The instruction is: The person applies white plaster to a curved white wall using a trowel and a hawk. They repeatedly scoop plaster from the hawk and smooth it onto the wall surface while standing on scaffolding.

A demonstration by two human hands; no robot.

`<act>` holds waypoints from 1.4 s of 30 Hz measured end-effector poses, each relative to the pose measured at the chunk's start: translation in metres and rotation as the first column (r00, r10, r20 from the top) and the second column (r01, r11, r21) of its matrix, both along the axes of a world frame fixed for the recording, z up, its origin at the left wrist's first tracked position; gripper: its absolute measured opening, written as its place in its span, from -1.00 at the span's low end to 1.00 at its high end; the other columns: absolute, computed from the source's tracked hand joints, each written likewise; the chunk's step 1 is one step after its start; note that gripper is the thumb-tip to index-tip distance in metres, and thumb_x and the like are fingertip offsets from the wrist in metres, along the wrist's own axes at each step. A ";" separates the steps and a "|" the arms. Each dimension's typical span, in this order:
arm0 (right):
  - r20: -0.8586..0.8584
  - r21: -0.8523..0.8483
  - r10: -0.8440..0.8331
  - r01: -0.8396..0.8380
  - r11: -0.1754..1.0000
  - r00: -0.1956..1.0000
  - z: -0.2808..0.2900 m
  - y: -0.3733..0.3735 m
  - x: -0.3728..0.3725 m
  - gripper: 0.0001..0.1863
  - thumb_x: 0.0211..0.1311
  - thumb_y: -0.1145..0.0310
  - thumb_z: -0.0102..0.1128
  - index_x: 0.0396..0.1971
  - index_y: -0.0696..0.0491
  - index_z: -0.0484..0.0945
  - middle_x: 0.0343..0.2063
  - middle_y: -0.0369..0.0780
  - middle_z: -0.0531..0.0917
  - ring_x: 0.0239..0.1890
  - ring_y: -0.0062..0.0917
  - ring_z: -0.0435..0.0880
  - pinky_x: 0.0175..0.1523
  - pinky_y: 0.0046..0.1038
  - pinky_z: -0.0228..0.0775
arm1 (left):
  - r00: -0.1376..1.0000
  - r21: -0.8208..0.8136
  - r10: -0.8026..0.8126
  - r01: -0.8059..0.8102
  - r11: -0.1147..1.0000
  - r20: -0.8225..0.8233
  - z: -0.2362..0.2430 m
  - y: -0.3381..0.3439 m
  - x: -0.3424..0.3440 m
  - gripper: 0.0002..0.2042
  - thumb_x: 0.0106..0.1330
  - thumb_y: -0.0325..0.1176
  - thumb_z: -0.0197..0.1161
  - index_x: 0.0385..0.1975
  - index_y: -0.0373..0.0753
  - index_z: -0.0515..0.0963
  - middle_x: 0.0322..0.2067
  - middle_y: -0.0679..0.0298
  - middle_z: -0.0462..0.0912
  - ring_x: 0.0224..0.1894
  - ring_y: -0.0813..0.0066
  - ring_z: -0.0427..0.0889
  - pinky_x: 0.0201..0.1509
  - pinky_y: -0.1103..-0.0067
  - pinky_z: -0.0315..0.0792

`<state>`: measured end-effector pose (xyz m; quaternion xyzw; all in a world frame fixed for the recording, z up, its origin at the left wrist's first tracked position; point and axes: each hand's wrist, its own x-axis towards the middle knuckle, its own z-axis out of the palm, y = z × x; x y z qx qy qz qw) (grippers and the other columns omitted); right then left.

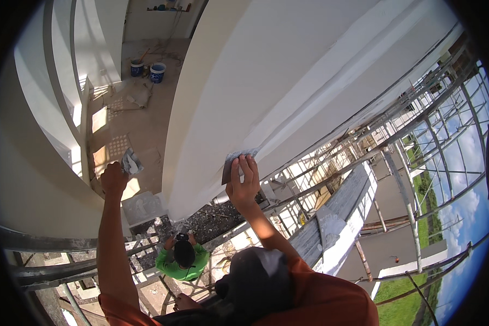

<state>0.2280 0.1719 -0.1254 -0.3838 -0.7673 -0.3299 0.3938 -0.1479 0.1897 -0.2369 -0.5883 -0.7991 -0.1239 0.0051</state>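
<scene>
My right hand (245, 182) is raised to the white wall (231, 98) and closed round a flat grey putty blade (230, 168). The blade lies against the wall, close to a long, brighter white strip running up the surface. Out to the left, my left hand (114, 179) grips a putty knife (129, 163) with white putty on its blade. Its handle is hidden in my fist. This knife is held in the air, apart from the wall.
Two blue-and-white buckets (157, 73) stand on the dusty floor (146, 117) beyond the opening. Metal scaffold poles (410, 209) and a grey plank (331, 220) fill the right side. Below me is a person in a green shirt (186, 266). Curved wall edges (43, 146) rise at left.
</scene>
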 end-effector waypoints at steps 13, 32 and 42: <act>0.028 -0.369 0.067 -0.052 0.928 0.997 -0.096 -0.035 0.010 -0.42 0.01 0.56 0.12 0.15 0.11 0.42 0.20 -0.11 0.35 0.21 -0.10 0.37 0.23 -0.04 0.32 | 0.657 0.116 -0.209 0.183 0.976 0.724 0.056 0.003 -0.001 -0.68 0.12 -0.12 0.38 -0.45 -0.31 0.58 -0.59 0.22 0.59 -0.54 0.45 0.57 -0.47 0.53 0.42; -0.958 0.138 0.253 -0.559 0.817 0.133 0.138 -0.084 0.042 -0.86 0.28 0.52 0.14 -0.20 0.21 0.48 -0.35 -0.30 0.56 -0.30 -0.69 0.47 -0.15 -0.61 0.29 | 0.093 0.283 -0.575 0.800 0.530 0.813 0.364 -0.071 0.132 -0.73 0.08 -0.30 0.49 -0.34 -0.35 0.63 -0.56 0.38 0.60 -0.52 0.73 0.51 -0.40 0.68 0.36; -0.512 0.305 0.526 -0.429 0.851 0.680 0.157 -0.091 0.050 -0.65 0.33 0.44 0.02 0.04 0.31 0.35 -0.11 0.00 0.57 -0.15 -0.33 0.59 0.00 -0.33 0.44 | -0.126 0.327 -0.312 0.563 0.759 0.942 0.304 -0.108 0.201 -0.81 0.21 -0.36 0.36 -0.43 -0.39 0.59 -0.62 0.33 0.55 -0.65 0.72 0.40 -0.59 0.69 0.23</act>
